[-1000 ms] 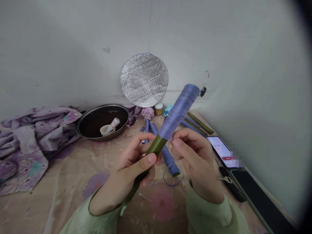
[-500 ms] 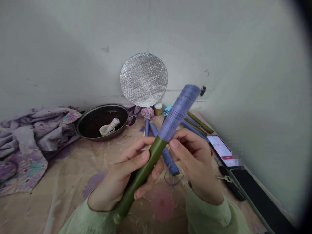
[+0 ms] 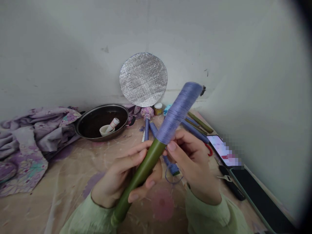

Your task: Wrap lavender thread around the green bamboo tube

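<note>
My left hand [image 3: 125,170] is wrapped around a green bamboo-like stick [image 3: 143,169], which is tilted up to the right. Tight turns of purple-blue thread [image 3: 179,110] cover the stick's upper part. At the lower edge of that winding, the thumb and fingers of my right hand [image 3: 195,162] are pinched together against the stick, apparently on the thread; the exact grip is partly hidden. Behind the stick, a spool of the same thread [image 3: 174,169] lies on the table, with a loose loop of thread at its near end.
A dark pan [image 3: 80,125] holding a small white bowl [image 3: 103,130] stands at left beside crumpled floral cloth [image 3: 29,146]. A round silvery fan [image 3: 143,79] leans against the wall. At right lie more sticks [image 3: 201,122], a lit phone [image 3: 220,149], a key [image 3: 226,177] and a dark slab [image 3: 258,195].
The stick has shifted and turned slightly, its wrapped end moving up and right. My right thumb and fingers have moved a little left and down along the winding's edge.
</note>
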